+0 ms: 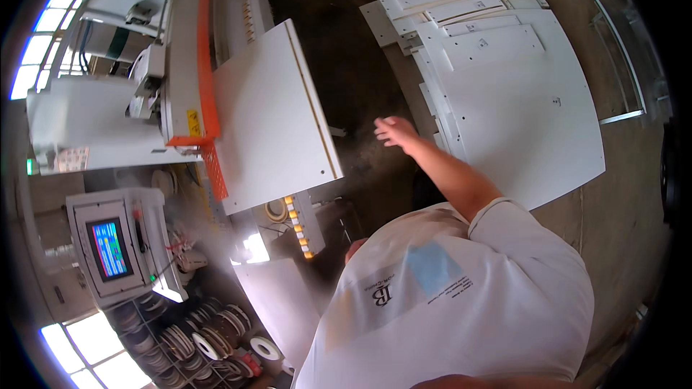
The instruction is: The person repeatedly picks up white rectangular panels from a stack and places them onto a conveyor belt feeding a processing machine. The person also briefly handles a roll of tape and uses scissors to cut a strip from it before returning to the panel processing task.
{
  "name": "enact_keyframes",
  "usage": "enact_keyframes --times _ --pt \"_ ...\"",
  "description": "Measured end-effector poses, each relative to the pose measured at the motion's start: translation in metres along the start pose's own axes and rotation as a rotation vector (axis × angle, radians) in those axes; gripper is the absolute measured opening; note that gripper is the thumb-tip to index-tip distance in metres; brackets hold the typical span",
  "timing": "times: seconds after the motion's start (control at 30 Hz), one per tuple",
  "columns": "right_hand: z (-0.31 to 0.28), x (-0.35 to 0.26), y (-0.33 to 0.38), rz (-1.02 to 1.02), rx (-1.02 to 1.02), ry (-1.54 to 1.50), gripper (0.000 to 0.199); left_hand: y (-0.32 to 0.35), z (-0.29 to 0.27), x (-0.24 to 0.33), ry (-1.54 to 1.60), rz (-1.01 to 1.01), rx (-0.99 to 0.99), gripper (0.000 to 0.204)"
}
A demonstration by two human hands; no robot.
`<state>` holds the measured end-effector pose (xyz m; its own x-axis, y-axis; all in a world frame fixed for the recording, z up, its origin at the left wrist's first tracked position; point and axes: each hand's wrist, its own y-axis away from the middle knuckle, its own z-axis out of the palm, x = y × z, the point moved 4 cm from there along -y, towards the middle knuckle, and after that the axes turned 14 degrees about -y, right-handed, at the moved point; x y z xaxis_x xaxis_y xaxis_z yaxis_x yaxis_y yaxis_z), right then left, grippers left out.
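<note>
Sliver of bare skin (pixel 353 251): remainder hidden behind white short-sleeved T-shirt (pixel 519 295); whether left hand or forearm, cannot be told. T-shirt cut off by lower edge.
Flat white rectangular panel, brown-edged (pixel 270 122): far side hidden beneath orange-trimmed machine (pixel 189 50), itself cut off at upper edge.
Pile of flat white boards (pixel 526 115): lower layers largely covered; small labels illegible.
Rectangular colour display (pixel 110 248): characters too small.
Skin-coloured shape (pixel 490 382): cut off below, unidentifiable.

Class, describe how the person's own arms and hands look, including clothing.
The right hand and its fingers wear no glove, and the forearm is uncovered. The short sleeve is white, part of a white shirt with dark print and a pale blue patch. The left hand is too hidden to describe.
</note>
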<state>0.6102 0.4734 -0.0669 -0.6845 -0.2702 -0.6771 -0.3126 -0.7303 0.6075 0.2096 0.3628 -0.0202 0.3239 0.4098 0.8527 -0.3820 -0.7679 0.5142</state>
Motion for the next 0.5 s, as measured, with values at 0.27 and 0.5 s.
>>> enact_keyframes --times 0.27,0.5 --pt "-0.315 -0.048 -0.113 -0.076 0.692 -0.274 0.046 -0.028 0.023 0.046 -0.294 -0.09 -0.045 0.026" --pt "-0.338 -0.079 -0.147 -0.064 0.762 -0.588 0.04 -0.054 0.032 0.114 -0.572 -0.412 -0.011 0.03"
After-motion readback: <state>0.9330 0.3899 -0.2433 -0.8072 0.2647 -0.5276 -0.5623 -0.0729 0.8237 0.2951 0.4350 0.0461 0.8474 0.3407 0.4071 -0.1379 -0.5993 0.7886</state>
